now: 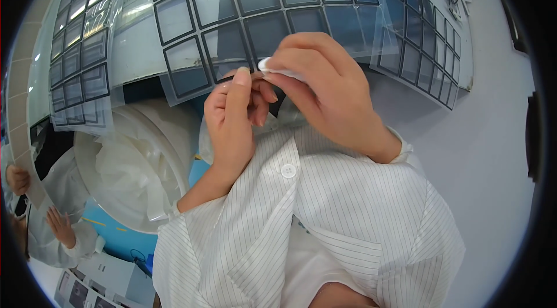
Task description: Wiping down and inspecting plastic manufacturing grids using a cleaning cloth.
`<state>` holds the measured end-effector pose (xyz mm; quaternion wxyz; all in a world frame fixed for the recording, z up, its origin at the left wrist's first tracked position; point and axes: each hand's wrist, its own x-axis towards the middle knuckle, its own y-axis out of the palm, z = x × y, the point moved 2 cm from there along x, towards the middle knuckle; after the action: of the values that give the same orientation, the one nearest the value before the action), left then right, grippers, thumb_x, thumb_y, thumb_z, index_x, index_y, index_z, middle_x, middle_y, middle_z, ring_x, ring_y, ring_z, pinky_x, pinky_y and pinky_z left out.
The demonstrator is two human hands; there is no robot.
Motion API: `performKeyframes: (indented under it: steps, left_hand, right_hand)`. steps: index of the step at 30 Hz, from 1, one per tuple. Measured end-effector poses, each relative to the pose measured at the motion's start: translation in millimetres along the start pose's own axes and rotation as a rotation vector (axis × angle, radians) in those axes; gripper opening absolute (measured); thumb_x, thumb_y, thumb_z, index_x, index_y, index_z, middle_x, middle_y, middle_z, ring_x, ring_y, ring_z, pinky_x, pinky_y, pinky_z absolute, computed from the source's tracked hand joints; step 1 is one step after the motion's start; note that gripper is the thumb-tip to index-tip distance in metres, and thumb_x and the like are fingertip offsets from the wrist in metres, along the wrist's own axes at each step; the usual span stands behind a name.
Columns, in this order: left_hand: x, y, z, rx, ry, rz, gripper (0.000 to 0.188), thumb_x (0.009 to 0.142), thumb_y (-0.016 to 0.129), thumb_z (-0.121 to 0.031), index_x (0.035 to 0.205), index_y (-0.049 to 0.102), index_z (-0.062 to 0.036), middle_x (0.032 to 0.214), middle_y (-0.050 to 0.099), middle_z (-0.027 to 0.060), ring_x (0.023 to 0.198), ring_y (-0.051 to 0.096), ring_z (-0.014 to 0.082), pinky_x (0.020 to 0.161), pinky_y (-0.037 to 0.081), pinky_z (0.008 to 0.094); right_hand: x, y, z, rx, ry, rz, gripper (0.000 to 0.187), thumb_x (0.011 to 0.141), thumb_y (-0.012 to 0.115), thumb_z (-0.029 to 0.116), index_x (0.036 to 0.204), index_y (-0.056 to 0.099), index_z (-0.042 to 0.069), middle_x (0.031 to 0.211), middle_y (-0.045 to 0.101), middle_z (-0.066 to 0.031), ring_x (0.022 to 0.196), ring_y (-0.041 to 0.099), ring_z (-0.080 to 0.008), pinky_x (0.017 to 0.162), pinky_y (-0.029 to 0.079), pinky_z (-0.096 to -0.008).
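Observation:
My left hand (231,113) is closed, pinching a thin dark-edged piece (224,80) between thumb and fingers. It is seen nearly edge-on, and most of it is hidden by the fingers. My right hand (333,90) pinches a small white wipe (281,70), its end meeting the left fingertips at the piece. Both hands are raised in front of my chest. Just beyond them lies a clear sheet (181,94) bearing rows of black-bordered rectangular panels (212,1), its near edge overhanging the white table (134,47).
More sheets of black-bordered panels hang at the left (94,49) and right (409,47). Below the table's left part stands a round white bin (174,163) with a pale plastic liner. At the far left, another person's hands (61,228) and pale sleeves show.

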<state>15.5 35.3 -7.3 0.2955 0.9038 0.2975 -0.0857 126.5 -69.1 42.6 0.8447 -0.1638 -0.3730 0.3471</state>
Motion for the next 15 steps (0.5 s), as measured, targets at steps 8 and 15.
performKeyframes:
  steps: [8,15]
  left_hand:
    - [2,0,-1,0.123,0.112,0.066,0.044,0.108,0.044,-0.028,0.09,0.069,0.003,0.074,0.064,0.0052,0.055,0.046,0.0054,0.05,0.034,0.0209]
    - [2,-2,1,0.103,0.088,0.062,0.044,0.108,0.045,-0.028,0.103,0.072,0.0062,0.072,0.062,0.0039,0.055,0.043,0.004,0.052,0.034,0.021]
  right_hand:
    - [7,13,13,-0.417,-0.055,0.134,0.023,0.072,0.071,0.0,0.094,0.065,0.005,0.092,0.062,-0.0083,0.078,0.058,-0.0249,0.066,0.049,-0.0335]
    - [2,-15,18,-0.253,-0.022,0.329,0.025,0.068,0.073,-0.001,0.092,0.066,0.005,0.091,0.063,-0.0083,0.078,0.059,-0.0253,0.066,0.049,-0.0332]
